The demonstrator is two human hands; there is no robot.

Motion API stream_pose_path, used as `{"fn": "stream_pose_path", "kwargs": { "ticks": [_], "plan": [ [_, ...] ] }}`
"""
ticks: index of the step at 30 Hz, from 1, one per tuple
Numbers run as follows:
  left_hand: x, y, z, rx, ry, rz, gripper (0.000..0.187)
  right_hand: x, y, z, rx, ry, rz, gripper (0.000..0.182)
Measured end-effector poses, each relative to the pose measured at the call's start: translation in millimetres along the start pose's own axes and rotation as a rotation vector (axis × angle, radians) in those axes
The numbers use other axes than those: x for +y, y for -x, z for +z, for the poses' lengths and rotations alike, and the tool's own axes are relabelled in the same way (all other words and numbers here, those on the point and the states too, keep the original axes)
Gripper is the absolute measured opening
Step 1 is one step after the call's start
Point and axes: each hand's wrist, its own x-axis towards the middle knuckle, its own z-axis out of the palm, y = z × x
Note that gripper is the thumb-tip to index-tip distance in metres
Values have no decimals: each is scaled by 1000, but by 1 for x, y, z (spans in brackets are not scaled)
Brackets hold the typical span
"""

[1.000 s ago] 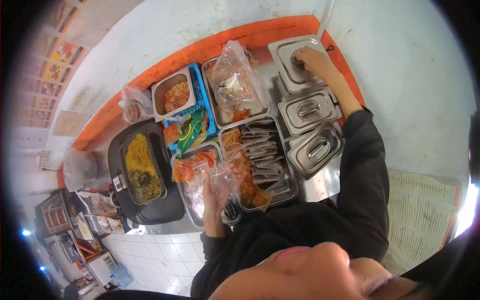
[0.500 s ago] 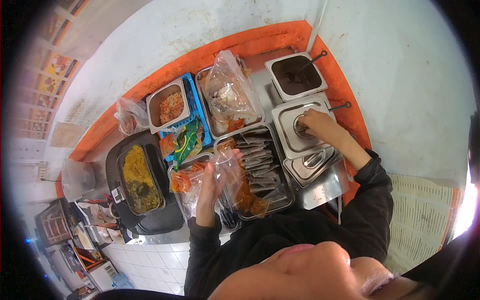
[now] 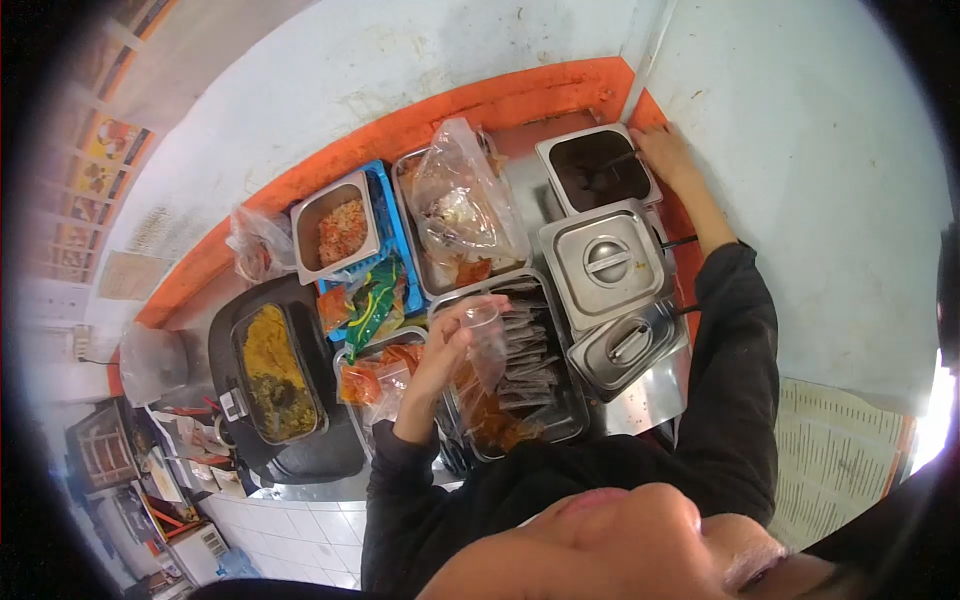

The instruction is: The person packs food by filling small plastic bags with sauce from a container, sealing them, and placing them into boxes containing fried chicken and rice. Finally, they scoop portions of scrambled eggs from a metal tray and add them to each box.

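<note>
My left hand (image 3: 452,338) pinches a small clear plastic bag (image 3: 489,342) by its mouth and holds it up over the tray of dark sachets (image 3: 528,325). My right hand (image 3: 666,150) reaches to the far right corner and grips the end of a ladle handle (image 3: 628,156) that sticks out of an open steel pan of dark sauce (image 3: 598,170). Just nearer stands a steel pan with its lid on (image 3: 603,260). A second lidded pan (image 3: 625,345) sits tilted below that one.
A steel tray with a big clear bag of food (image 3: 460,200) stands in the middle. A pan of reddish rice (image 3: 338,228) sits on a blue crate. A black cooker with yellow food (image 3: 268,372) is at the left. Orange sauce bags (image 3: 375,370) fill the near tray. An orange-edged wall runs behind.
The far pan's lid came off and now rests on the middle pan. My right hand went back to the open pan's ladle handle. My left hand lifted the clear bag higher.
</note>
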Motion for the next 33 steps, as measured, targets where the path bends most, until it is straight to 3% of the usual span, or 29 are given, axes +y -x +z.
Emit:
{"fn": "stream_pose_path", "kwargs": {
  "ticks": [4,6,9,12,13,18,20,23,26,30,33],
  "plan": [
    [4,2,7,55,-76,-54,64,-28,24,-33,-208,-222,14,23],
    [3,-1,7,30,-74,-23,59,-38,36,-36,76,-69,56,20],
    [-2,-3,4,32,-51,-7,50,-42,40,-36,133,167,130,11],
    [-4,-16,-1,47,-12,-18,42,-60,45,-19,109,37,40,12],
    [4,-22,4,78,-159,4,41,-67,45,-22,114,38,37,12],
    [20,-57,16,139,-418,35,43,-88,45,-18,136,-577,142,15],
    [10,-80,13,147,-479,286,50,-82,47,-18,98,-700,230,16],
    [24,-108,26,213,-691,411,53,-64,57,-11,47,-950,374,17],
    [28,-132,36,308,-733,481,56,-44,65,18,61,-1204,422,19],
    [14,-172,39,339,-680,495,56,-43,84,14,65,-1446,425,19],
    [8,-189,46,406,-748,535,57,-50,96,-4,96,-1652,548,21]
  ]
}}
